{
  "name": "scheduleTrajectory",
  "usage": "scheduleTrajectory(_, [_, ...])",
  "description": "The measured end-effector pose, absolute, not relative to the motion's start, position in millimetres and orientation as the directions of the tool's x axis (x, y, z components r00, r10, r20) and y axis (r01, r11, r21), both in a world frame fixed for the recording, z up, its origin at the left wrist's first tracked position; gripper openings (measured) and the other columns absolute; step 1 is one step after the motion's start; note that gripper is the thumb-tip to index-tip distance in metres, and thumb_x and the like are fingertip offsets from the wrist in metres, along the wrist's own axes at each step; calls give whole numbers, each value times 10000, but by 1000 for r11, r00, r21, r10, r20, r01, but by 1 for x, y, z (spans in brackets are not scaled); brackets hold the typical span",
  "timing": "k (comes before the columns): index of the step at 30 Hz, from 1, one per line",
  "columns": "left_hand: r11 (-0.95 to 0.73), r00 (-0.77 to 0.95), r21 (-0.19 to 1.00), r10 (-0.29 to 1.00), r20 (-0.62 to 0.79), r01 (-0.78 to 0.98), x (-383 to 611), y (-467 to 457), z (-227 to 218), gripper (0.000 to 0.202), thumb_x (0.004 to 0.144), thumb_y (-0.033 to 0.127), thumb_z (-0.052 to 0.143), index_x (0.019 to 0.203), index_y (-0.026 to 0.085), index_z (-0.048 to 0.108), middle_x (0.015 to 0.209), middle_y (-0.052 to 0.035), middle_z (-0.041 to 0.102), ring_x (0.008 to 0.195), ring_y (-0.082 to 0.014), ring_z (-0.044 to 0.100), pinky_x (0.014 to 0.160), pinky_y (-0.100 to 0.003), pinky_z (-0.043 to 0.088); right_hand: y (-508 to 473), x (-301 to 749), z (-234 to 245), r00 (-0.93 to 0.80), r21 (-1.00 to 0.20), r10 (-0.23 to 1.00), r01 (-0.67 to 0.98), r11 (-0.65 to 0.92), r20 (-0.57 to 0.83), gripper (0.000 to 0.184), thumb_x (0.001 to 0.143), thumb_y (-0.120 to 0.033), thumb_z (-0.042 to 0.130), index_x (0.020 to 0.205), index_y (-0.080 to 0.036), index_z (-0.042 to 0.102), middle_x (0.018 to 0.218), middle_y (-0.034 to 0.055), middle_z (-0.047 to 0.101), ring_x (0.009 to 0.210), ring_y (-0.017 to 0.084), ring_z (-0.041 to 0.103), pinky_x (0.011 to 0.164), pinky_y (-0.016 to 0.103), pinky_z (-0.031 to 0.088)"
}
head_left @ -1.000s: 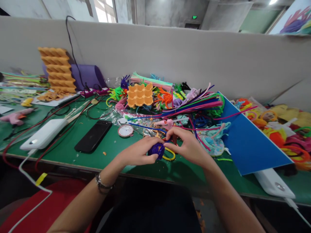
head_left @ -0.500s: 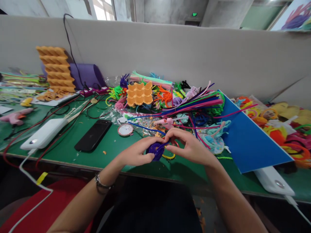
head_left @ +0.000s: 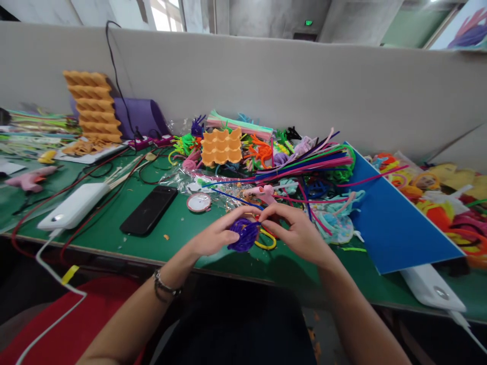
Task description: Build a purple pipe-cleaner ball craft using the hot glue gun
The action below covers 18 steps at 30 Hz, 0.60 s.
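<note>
A round coil of purple pipe cleaner (head_left: 244,236) is in my left hand (head_left: 217,234), gripped at its left edge with the thumb across its face. My right hand (head_left: 291,227) pinches a purple strand at the coil's upper right side, thumb and forefinger pressed together. Just behind the coil, a yellow loop (head_left: 268,241) lies on the green table (head_left: 213,256). Beyond my right hand rests a pink glue gun (head_left: 264,192), partly covered by loose pipe cleaners.
A black phone (head_left: 149,210) and a white power bank (head_left: 74,205) lie to the left. Behind are an orange egg-tray piece (head_left: 221,147) and bundled pipe cleaners (head_left: 304,167). A blue board (head_left: 399,218) slants at the right. Red cables (head_left: 89,218) cross the left side.
My right hand's pinch has moved slightly away from the coil, and more of the coil's face shows. The whole view has shifted a little.
</note>
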<state>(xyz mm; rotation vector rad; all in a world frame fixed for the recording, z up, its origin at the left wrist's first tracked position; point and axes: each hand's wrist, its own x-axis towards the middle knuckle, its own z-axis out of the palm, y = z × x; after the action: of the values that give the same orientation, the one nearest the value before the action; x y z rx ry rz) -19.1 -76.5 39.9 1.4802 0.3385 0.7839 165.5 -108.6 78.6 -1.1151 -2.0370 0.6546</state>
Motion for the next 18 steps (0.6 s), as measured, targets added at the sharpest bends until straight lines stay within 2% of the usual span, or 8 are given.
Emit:
scheduleTrajectory(4, [-100,701,953,655,280,-287,-19,-80,42,539,697,495,597,1156,233,495,1027,-53,532,896,-193,518,785,-288,402,-111,162,76,-355,-686,859,520,509,369,72,794,-157,516,732,-171,552,658,-24,571,542,80,473,503,188,371])
scheduleTrajectory(8, [-38,721,941,633,283,-336,-20,-81,43,533,687,471,619,1154,240,502,964,-36,559,837,-169,536,745,-258,409,-114,163,72,-396,-579,762,496,647,512,66,804,-132,511,779,-175,555,700,-15,594,570,75,506,504,174,382])
scheduleTrajectory(13, [167,769,888,583,262,-429,-17,-80,42,529,667,409,625,1146,213,517,846,-29,604,709,-151,555,664,-243,421,-116,166,65,-411,-265,504,512,817,759,91,822,-120,496,812,-179,564,652,-1,550,603,90,508,543,184,415])
scheduleTrajectory(18, [265,790,857,569,231,-442,-16,-81,41,538,649,397,616,1140,196,526,799,-29,610,642,-143,554,610,-239,425,-121,169,68,-526,130,289,621,773,800,149,841,-119,467,833,-187,600,561,-9,523,524,98,434,489,206,367])
